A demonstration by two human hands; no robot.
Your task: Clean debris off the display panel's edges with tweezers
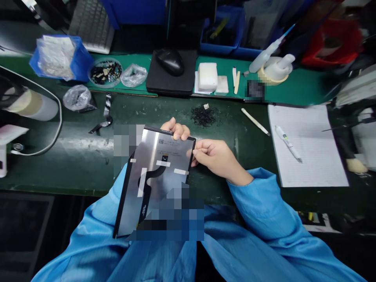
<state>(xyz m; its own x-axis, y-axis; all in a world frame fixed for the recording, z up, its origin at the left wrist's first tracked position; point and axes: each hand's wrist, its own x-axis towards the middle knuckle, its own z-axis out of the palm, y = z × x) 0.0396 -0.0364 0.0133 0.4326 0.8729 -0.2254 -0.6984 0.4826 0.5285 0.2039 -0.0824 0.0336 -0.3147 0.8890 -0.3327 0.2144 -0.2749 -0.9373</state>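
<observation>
A tablet-sized display panel (173, 188) is tilted in front of my body, its silvery back facing me. A black flex cable (152, 172) runs down that back, with several pieces of white tape (142, 182) on it. My left hand (178, 129) grips the far edge from behind, its fingertips curled over the rim. At the panel's right edge, my right hand (216, 158) is closed in a pinch, fingertips touching the border; whatever is between them is too small to make out. Pixelated blocks hide the panel's lower right part.
Black shreds (203, 116) lie in a pile beyond the panel. To the right are a stick-like tool (255, 122) and a pen (288, 144) on lined paper (320, 160). A mouse (170, 62), a white block (207, 76) and a dish of small parts (105, 72) stand along the back.
</observation>
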